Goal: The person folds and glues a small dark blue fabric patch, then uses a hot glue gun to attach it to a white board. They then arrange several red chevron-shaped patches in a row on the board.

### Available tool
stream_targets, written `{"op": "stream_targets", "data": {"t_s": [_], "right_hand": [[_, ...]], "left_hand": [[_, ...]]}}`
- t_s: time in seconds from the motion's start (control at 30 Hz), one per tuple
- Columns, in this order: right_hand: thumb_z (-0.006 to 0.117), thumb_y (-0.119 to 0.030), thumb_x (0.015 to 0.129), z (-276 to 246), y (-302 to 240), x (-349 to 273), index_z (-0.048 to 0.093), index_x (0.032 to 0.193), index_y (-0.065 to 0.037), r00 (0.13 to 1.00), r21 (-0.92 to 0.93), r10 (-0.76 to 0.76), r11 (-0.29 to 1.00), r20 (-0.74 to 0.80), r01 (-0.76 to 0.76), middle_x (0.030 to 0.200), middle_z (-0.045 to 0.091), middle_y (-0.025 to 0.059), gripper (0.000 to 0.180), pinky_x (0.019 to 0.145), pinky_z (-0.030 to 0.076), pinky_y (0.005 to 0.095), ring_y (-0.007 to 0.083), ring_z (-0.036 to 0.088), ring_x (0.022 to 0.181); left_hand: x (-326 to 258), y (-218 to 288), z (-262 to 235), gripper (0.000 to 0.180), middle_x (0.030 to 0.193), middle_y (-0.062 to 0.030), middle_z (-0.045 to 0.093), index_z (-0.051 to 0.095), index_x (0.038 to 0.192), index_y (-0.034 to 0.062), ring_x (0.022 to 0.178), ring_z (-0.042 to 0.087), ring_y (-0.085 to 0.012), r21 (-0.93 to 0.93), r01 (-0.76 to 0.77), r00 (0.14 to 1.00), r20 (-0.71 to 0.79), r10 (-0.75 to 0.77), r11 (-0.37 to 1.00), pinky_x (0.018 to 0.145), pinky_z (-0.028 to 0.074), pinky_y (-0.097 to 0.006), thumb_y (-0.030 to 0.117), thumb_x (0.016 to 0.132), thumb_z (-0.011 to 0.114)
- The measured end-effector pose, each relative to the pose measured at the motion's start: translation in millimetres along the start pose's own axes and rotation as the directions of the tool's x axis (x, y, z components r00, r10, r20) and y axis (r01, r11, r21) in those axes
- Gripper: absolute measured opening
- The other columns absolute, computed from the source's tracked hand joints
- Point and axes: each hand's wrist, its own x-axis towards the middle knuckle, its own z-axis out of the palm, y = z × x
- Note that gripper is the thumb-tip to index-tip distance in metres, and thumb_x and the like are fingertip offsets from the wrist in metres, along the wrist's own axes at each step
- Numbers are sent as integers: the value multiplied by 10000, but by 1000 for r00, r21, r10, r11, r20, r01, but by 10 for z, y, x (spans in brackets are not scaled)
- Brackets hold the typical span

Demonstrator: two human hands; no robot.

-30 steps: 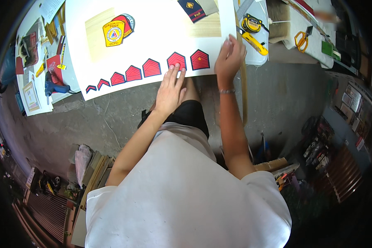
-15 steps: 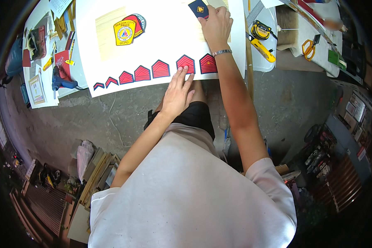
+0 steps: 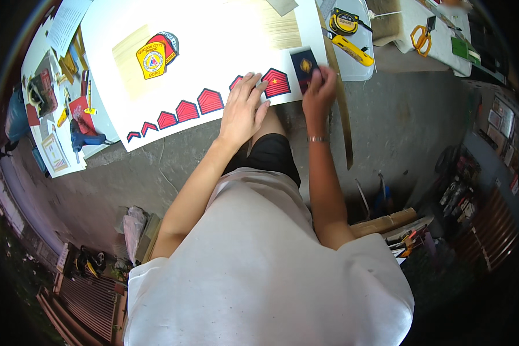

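A large white sheet [image 3: 219, 34] lies across the table in front of me. Along its near edge runs a row of red chevron patches [image 3: 210, 101] with dark borders, growing in size toward the right. My left hand [image 3: 241, 112] rests flat with fingers extended over one of them, partly covering it. To its right sits a red patch with a gold star [image 3: 275, 84]. My right hand [image 3: 320, 95] grips the lower right side of a dark blue patch [image 3: 304, 62] with a gold emblem, at the sheet's right edge. Its fingers are slightly blurred.
A yellow badge patch [image 3: 151, 59] overlaps a round one on a wood-grain panel. Rightward are a tape measure [image 3: 344, 22], a yellow cutter [image 3: 353, 51], orange scissors [image 3: 422, 37] and a long thin strip [image 3: 345, 127]. A blue glue gun [image 3: 85, 137] lies left.
My right hand has drawn the dark blue patch from the sheet's far right toward me, beside the star patch. The whole view has shifted; my left hand stays on the chevron patch.
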Motion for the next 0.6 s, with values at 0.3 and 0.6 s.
{"op": "stream_targets", "data": {"t_s": [0.3,0.6], "right_hand": [[633,-251,1005,-4,381,-437,616,1221,-44,981,-372,-125,926,-149,61,1292,591,178,301,960,431,500,382,551,1136],[556,-335,1040,-286,385,-876,514,1538,-193,956,-566,-118,784,270,257,1584,436,160,519,1116,367,544,369,451,1373]], "left_hand": [[941,-33,408,400,1439,-63,596,692,1341,176,1343,516,-315,244,-413,905,222,364,878,1150,400,-440,216,943,676],[1048,-107,542,412,1518,-3,540,668,1378,210,1423,460,-273,325,-469,879,269,395,821,1215,347,-455,269,970,666]]}}
